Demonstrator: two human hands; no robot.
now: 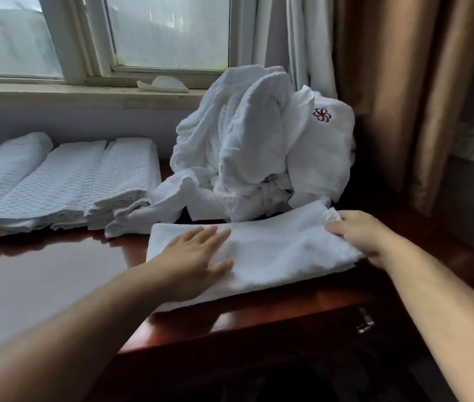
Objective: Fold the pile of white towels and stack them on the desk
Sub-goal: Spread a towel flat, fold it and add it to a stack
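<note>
A white towel (pixel 282 253) lies folded into a long strip on the dark red desk (pixel 55 274), near its front edge. My left hand (pixel 198 259) rests flat on the strip's left half, fingers straight. My right hand (pixel 360 233) pinches the strip's right end, where the cloth bunches up at my fingertips. Behind the strip rises a heap of unfolded white towels (pixel 253 146), one bearing a dark red flower emblem (pixel 322 115). Three folded waffle-weave towels (pixel 64 181) lie side by side at the left, against the wall.
A window with a pale sill (pixel 84 95) runs along the back; a crumpled tissue (pixel 166 84) sits on the sill. Brown curtains (pixel 398 91) hang at the right. The desk's right edge drops off beside my right forearm.
</note>
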